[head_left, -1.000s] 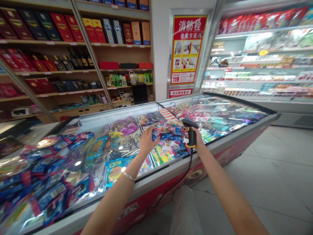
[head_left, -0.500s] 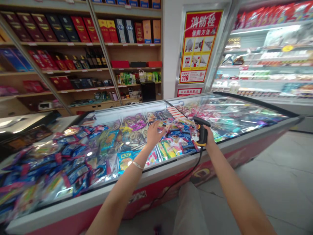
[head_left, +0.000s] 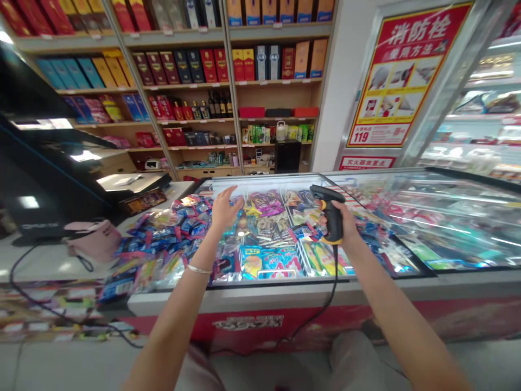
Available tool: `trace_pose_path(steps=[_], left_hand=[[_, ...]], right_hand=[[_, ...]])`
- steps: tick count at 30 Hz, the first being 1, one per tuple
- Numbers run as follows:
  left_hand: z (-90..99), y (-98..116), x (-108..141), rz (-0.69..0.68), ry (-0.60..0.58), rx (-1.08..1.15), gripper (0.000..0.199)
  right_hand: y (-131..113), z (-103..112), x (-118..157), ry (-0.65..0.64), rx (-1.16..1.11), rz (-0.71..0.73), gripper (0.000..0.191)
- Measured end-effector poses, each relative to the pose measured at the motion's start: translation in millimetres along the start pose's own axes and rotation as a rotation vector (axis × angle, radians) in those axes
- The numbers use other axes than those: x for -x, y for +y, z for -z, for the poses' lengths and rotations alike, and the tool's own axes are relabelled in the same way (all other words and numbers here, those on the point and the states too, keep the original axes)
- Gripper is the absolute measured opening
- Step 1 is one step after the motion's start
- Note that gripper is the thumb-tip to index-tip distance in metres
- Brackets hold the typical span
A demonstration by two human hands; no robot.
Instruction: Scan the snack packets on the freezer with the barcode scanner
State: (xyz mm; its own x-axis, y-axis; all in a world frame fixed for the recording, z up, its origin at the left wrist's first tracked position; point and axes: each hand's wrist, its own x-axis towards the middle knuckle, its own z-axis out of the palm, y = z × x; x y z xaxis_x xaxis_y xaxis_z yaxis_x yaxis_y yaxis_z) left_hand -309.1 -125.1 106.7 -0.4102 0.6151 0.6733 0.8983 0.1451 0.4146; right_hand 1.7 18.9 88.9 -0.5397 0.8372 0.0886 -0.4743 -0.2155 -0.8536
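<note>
My left hand is raised above the freezer with thumb and fingers apart and nothing in it; a thin bracelet circles the wrist. My right hand is wrapped round the grip of a black and yellow handheld scanner, whose cable hangs down over the freezer's front. Below the hands, bags of frozen treats lie inside the glass-topped freezer. A heap of blue and pink packets rests on its left end, left of my left hand.
A pink pouch sits on the counter at the left beside a large black machine. Shelves of boxes and bottles stand behind. A red poster hangs on the back wall. Chilled shelves are at the far right.
The view has turned left, bringing the pouch and black machine into sight. My left hand has moved left over the freezer, toward the heap. The scanner remains in my right hand.
</note>
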Motion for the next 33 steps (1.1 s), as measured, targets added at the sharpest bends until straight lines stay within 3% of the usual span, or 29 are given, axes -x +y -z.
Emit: trace_pose_path(steps=[5,9,12,16,25,29,33], left_hand=[[39.1,-72.6,3.3,0.330,-0.092,-0.202,0.059],[48.3,-98.5,10.9,0.527,-0.109,-0.536,0.037],[44.8,-108.1,18.6,0.572,-0.079,-0.716,0.027],[38.4,-115.7,28.7,0.536,-0.059,-0.806,0.027],[20.4,-108.6,47.9,0.412,-0.168,-0.777,0.037],[14.3,-108.3,50.4,0.334,-0.293,-0.856,0.042],[16.1,-110.4,49.6,0.383,-0.395,-0.918,0.047]], right_hand=[[59.0,-66.2,-20.2,-0.138,0.065,-0.188,0.029],[102.3,-103.5,-24.6,-0.246,0.107,-0.324,0.028],[124.9,-118.2,-18.8,-0.338,0.127,-0.369,0.029],[139.4,-120.6,-8.0,-0.429,0.136,-0.406,0.032],[140.9,-110.2,-7.5,-0.386,0.076,-0.362,0.032],[135.6,-110.4,-6.4,-0.380,0.083,-0.362,0.033],[130.4,-111.9,-5.7,-0.364,0.073,-0.340,0.032]])
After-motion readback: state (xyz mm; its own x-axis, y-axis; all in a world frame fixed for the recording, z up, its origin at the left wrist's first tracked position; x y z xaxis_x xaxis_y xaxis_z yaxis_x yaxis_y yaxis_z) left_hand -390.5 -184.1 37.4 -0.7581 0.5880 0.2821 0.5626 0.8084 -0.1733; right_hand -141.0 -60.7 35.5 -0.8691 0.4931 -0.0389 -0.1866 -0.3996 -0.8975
